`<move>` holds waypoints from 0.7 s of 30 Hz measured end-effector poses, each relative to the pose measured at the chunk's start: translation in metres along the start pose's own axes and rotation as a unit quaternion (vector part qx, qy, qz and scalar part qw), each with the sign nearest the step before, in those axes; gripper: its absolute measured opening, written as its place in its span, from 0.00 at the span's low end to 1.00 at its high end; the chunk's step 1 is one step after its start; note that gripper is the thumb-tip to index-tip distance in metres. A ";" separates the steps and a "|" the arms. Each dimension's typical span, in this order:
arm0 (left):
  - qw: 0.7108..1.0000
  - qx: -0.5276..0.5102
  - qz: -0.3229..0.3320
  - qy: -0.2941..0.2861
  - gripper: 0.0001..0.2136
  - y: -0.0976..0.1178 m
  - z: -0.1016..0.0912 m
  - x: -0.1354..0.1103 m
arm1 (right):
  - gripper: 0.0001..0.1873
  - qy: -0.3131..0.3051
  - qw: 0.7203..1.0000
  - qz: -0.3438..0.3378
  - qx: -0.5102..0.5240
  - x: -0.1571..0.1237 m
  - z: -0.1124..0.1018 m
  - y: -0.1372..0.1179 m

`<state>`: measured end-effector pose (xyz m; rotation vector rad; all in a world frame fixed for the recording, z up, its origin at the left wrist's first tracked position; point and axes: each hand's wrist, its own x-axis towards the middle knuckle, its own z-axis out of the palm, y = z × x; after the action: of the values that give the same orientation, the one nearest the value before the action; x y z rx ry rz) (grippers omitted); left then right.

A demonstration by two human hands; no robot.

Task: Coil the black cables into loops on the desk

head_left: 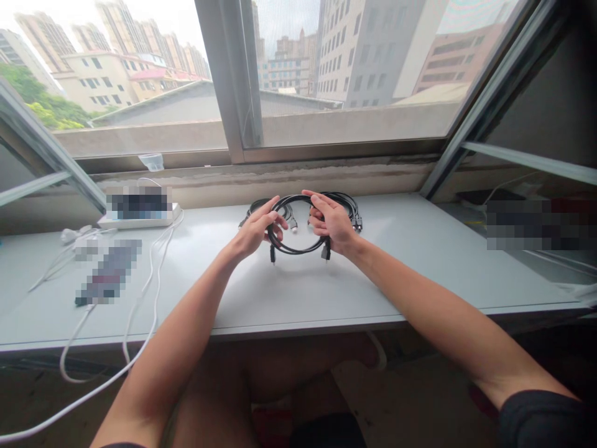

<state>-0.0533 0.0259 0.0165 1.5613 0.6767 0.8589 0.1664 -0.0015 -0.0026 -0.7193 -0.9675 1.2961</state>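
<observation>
A black cable [298, 251] wound into a loop hangs between my two hands above the table. My left hand [263, 225] closes round the loop's left side, with a connector dangling below it. On the right side, my right hand [332, 223] grips the same loop, and a second connector [325, 251] hangs under its fingers. Behind the hands lie more coiled black cables: one coil [256, 205] partly hidden by the left hand, another coil [349, 202] partly hidden by the right. Silver-looking plugs [293, 224] show between them.
A white power strip [135, 221] stands at the back left, with a blurred dark thing on it. White cords [156, 274] run over the table's front edge. A blurred dark device [109, 274] lies at the left. Window frames [326, 152] border the back of the white table [443, 261].
</observation>
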 end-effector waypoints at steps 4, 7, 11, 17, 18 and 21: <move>0.995 -0.045 0.007 -0.087 0.24 0.003 -0.013 0.000 | 0.19 0.019 0.999 -0.013 0.027 0.006 -0.012 -0.008; 0.996 -0.036 -0.010 -0.076 0.25 0.006 -0.018 -0.001 | 0.20 0.010 1.000 -0.010 0.015 0.008 -0.016 -0.009; 0.999 -0.002 -0.039 -0.022 0.23 0.004 -0.021 0.001 | 0.24 -0.002 0.999 -0.007 -0.034 0.007 -0.015 -0.007; 0.999 -0.009 -0.023 0.040 0.25 0.000 -0.011 0.005 | 0.28 0.001 0.993 -0.034 -0.109 0.008 -0.013 0.000; 0.999 -0.016 -0.016 0.039 0.25 0.001 -0.008 0.005 | 0.27 0.005 0.993 -0.037 -0.112 0.008 -0.012 0.001; 0.999 -0.040 -0.011 0.026 0.24 0.002 0.000 0.003 | 0.25 0.002 0.993 -0.037 -0.110 0.009 -0.011 0.005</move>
<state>-0.0521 0.0279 0.0184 1.4628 0.6878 0.9027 0.1742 0.0088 -0.0109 -0.8462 -1.1342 1.1349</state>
